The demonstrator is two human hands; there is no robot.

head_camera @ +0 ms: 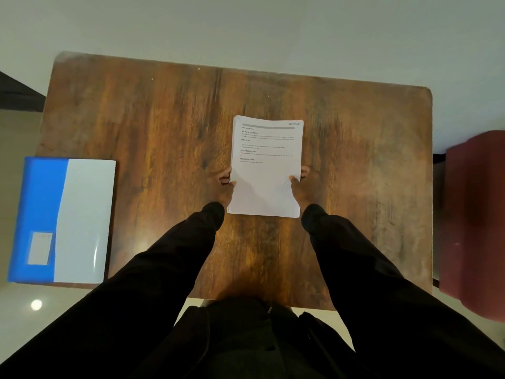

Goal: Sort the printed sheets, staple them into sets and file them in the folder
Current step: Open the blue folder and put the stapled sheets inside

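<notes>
A stack of printed sheets (pixel 266 165) sits in the middle of the wooden table (pixel 153 127), text side up. My left hand (pixel 222 187) grips the stack's left edge, thumb on top and fingers curled under. My right hand (pixel 300 187) grips the right edge the same way, thumb resting on the top page. A blue and white folder (pixel 62 220) lies shut at the table's left side, overhanging the edge. No stapler is in view.
A dark red chair (pixel 472 214) stands beside the table's right edge. Pale floor surrounds the table on the far and left sides. My dark sleeves reach in from the near edge.
</notes>
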